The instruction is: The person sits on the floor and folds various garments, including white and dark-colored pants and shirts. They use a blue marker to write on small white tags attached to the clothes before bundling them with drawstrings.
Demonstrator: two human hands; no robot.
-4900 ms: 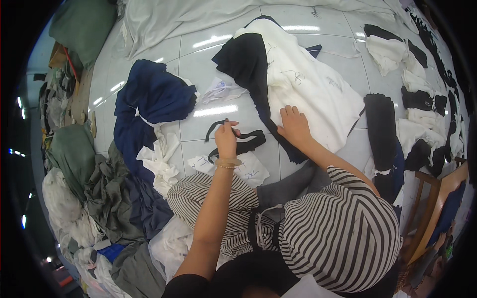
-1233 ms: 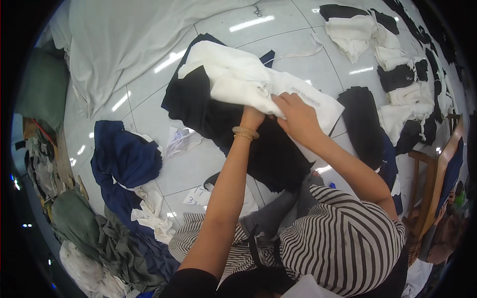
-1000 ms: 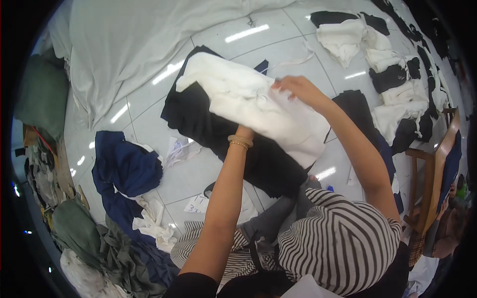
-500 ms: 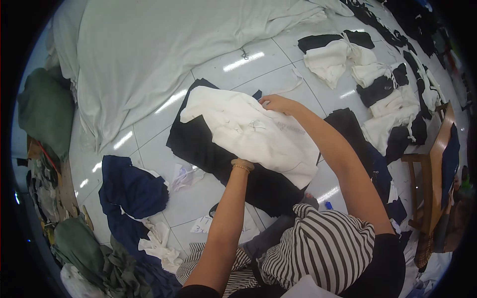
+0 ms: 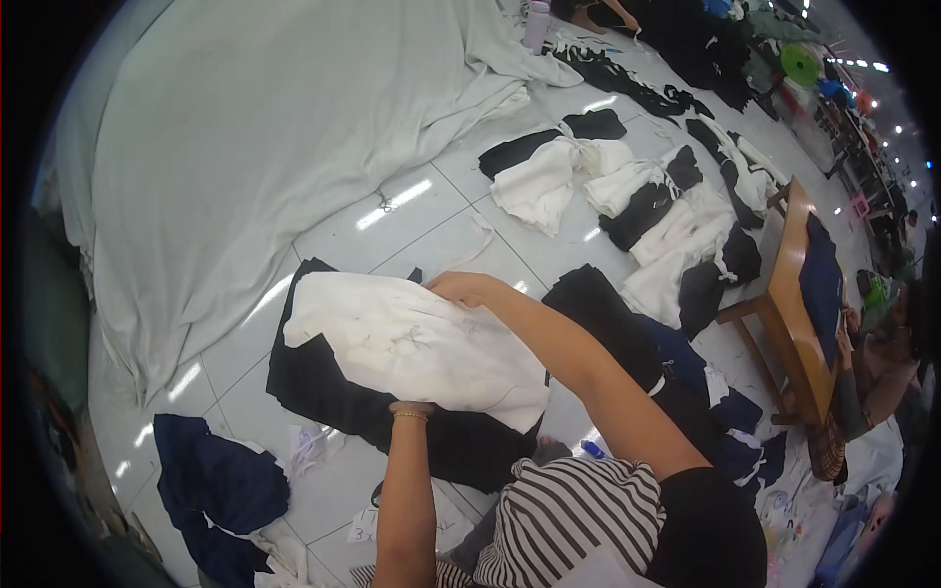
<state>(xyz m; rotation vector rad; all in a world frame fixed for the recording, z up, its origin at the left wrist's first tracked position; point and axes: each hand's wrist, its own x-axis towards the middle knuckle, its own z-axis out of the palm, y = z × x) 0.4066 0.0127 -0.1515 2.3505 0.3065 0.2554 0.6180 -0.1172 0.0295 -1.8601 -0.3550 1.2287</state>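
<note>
A white cloth piece (image 5: 451, 358) with faint markings lies over a stack of black cloth (image 5: 323, 387) on the floor before me. My left hand (image 5: 410, 409), with bracelets at the wrist, reaches under the near edge of the white cloth. Its fingers are hidden there. At the far edge, my right hand (image 5: 459, 287) has its fingers closed on the white cloth. A small dark scrap (image 5: 416, 275) pokes out beside that hand. Black-and-white striped fabric (image 5: 578, 514) covers my lap.
Dark blue cloth (image 5: 221, 480) lies at left. White and black bundles (image 5: 539, 186) spread across the tiles at upper right, near a wooden bench (image 5: 789, 294) with a person (image 5: 877, 382) behind it. A large pale sheet (image 5: 255, 127) covers the upper left. A blue cap-like item (image 5: 592, 449) lies near my lap.
My view has swung up and to the right, so the cloths sit lower and farther left. Both hands stay at the same places on the white cloth.
</note>
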